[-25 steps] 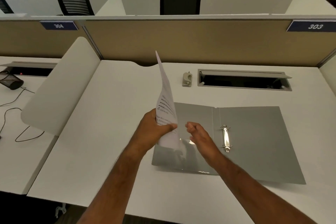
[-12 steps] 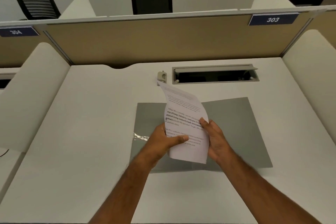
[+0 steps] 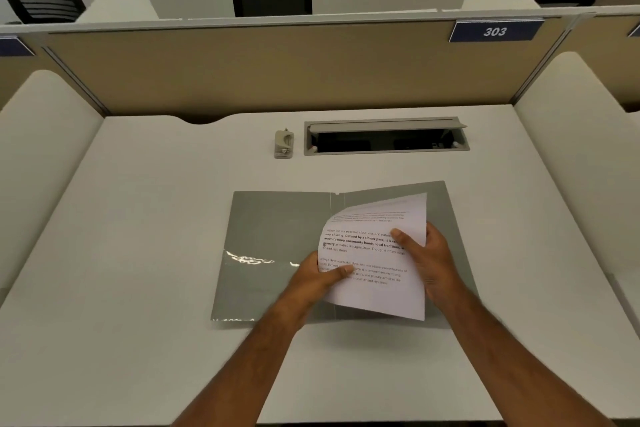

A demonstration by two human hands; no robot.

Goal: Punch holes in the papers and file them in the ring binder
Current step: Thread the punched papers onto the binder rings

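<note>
Since half a second ago the papers [image 3: 375, 263] have swung from standing nearly upright to lying lower and flatter over the right half of the open ring binder [image 3: 273, 253], and the view has dipped with them. The left hand [image 3: 317, 282] pinches the sheets at their left edge, thumb on top; the right hand [image 3: 431, 260] holds the right edge, thumb on the printed face and fingers curled behind. Both grips are closed on the papers, which bow upward at the far left corner.

Judging by this, the step in hand is lining the sheets up with the binder. No punched holes can be made out along the paper's edge, and the rings are hidden under the sheets, so whether filing can go ahead is unclear. If the holes are not yet made, the next move calls for carrying the stack to the hole punch [image 3: 284, 144], which sits well apart at the back of the worktop [image 3: 138, 253], just beside the open cable tray [image 3: 386, 137]. Nothing lies between the binder and the punch.
</note>
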